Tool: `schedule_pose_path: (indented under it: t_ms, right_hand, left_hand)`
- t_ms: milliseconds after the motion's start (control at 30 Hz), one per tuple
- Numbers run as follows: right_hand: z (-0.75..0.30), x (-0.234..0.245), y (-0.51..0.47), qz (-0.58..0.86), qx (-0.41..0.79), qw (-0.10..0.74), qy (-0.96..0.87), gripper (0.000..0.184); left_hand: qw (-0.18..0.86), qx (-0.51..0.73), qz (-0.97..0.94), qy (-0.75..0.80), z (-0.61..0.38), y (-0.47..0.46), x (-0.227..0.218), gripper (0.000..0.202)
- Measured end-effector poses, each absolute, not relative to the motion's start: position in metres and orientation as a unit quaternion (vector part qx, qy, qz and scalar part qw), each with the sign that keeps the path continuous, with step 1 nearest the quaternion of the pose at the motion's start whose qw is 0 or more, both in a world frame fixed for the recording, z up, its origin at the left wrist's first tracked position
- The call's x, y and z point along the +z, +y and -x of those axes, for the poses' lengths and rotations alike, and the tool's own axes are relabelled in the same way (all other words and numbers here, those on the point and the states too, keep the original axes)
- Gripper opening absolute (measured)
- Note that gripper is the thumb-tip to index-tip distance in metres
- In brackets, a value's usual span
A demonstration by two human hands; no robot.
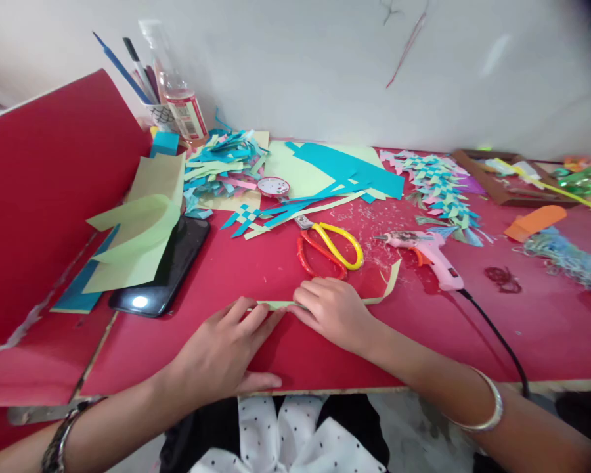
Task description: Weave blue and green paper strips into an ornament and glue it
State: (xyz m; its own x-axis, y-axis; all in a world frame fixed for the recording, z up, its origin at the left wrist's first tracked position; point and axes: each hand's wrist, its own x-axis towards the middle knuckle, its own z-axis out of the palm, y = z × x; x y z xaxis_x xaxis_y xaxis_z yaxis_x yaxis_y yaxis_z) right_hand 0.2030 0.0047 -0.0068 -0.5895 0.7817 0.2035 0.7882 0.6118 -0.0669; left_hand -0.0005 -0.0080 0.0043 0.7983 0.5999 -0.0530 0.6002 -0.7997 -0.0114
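Observation:
A thin pale green paper strip lies flat on the red table near its front edge, its right end curling upward. My left hand lies on the table with fingers stretched out, the fingertips pressing the strip's left end. My right hand rests with fingers curled down over the strip's middle, pressing it against the table. Both hands meet at the strip.
Yellow and red scissors lie just behind my right hand. A pink glue gun with a black cord is to the right. A black phone under green paper sheets sits left. Paper strips and woven pieces cover the back.

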Motion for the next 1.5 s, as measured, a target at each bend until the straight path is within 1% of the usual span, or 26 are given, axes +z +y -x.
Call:
schedule_pose_path:
  t_ms: [133, 233, 433, 600, 1000, 1133, 1267, 1367, 1500]
  right_hand:
    - [-0.214, -0.008, -0.002, 0.453, -0.013, 0.119, -0.884, 0.024]
    - [-0.223, -0.010, -0.006, 0.471, 0.000, 0.116, -0.875, 0.025]
    - [-0.240, -0.010, -0.010, 0.487, 0.036, 0.136, -0.862, 0.025]
    - [-0.252, -0.008, -0.009, 0.477, 0.054, 0.116, -0.870, 0.023]
    - [-0.258, -0.009, -0.009, 0.482, 0.024, 0.099, -0.870, 0.024]
    - [-0.257, -0.007, -0.008, 0.485, 0.018, 0.087, -0.870, 0.024]
    - [-0.254, -0.004, -0.007, 0.483, 0.012, 0.071, -0.873, 0.024]
    - [-0.251, -0.004, -0.006, 0.483, 0.011, 0.072, -0.873, 0.025]
    - [-0.247, -0.006, -0.006, 0.485, 0.005, 0.084, -0.871, 0.025]
  left_hand:
    - [0.004, -0.043, -0.941, 0.334, -0.001, -0.011, 0.006, 0.067]
    - [-0.001, -0.041, -0.939, 0.343, -0.002, -0.013, 0.006, 0.068]
    - [-0.009, -0.040, -0.935, 0.351, -0.004, -0.016, 0.006, 0.069]
    - [-0.022, -0.048, -0.933, 0.356, -0.004, -0.018, 0.006, 0.071]
    - [-0.035, -0.057, -0.932, 0.356, -0.006, -0.018, 0.007, 0.071]
    - [-0.052, -0.032, -0.941, 0.332, -0.011, -0.019, 0.007, 0.074]
    - [-0.078, 0.004, -0.949, 0.305, -0.022, -0.020, 0.003, 0.069]
    - [-0.060, 0.013, -0.952, 0.299, -0.031, -0.020, 0.000, 0.069]
    - [-0.016, -0.005, -0.945, 0.326, -0.040, -0.020, 0.001, 0.072]
